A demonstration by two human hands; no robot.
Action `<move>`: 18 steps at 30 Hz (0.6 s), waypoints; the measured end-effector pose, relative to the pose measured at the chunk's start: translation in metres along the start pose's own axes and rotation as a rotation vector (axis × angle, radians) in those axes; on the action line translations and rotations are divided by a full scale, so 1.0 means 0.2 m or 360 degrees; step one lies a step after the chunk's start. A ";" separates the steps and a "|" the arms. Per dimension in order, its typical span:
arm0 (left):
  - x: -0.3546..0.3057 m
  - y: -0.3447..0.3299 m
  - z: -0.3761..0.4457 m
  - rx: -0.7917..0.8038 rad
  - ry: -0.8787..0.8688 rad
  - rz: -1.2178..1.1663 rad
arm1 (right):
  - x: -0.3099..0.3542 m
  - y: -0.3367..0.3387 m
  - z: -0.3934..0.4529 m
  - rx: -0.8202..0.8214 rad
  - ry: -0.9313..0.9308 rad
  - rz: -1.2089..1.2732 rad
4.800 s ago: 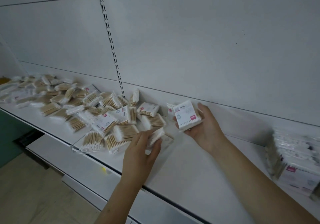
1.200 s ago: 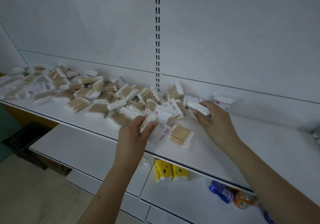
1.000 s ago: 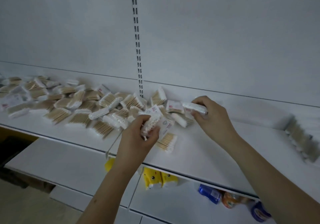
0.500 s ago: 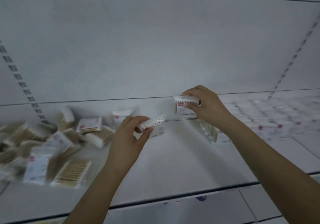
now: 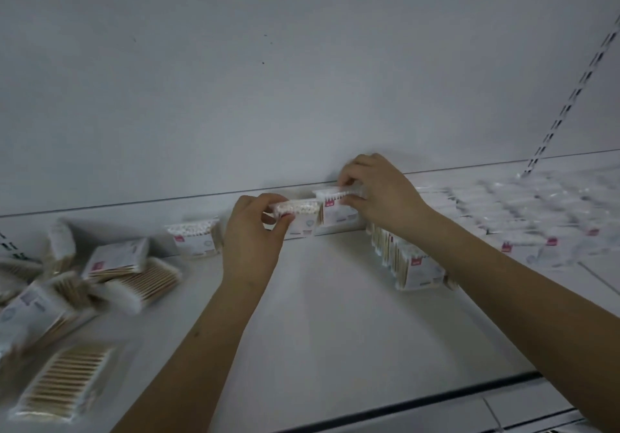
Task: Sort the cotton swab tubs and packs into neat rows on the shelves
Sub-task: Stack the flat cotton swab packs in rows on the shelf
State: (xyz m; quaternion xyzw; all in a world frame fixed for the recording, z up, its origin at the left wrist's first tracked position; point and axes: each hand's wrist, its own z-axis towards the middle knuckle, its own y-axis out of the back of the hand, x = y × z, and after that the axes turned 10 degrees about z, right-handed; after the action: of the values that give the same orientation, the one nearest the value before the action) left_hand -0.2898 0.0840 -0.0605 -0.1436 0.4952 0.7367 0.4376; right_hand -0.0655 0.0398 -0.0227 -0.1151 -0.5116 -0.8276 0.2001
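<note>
Two hands worked at the back of the white shelf: the left hand pinched one swab pack, the right hand gripped another pack upright against the back panel, beside the standing row. Loose packs lay left.

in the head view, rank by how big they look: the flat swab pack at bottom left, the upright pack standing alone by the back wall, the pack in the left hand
1. Flat swab pack, largest, though it lies nearest the camera.
2. Upright pack.
3. Pack in the left hand, smallest; the left hand hides part of it, so its place after the upright pack is unsure.
</note>
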 end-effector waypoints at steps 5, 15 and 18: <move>0.04 -0.01 0.05 -0.0046 0.0112 -0.0007 | -0.01 0.02 0.03 -0.0014 -0.0029 -0.0194; 0.15 -0.18 -0.03 0.0032 0.0386 -0.0172 | -0.05 -0.07 0.02 0.0126 0.0096 -0.0677; 0.14 -0.20 -0.02 0.0078 0.0345 -0.0259 | -0.04 -0.07 0.03 0.0166 0.0053 -0.0726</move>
State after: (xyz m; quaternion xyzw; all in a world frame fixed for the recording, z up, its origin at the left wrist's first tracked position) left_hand -0.2749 0.0999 -0.1037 -0.2513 0.5442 0.6666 0.4431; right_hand -0.0647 0.0515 -0.0342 0.0277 -0.5632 -0.8256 0.0220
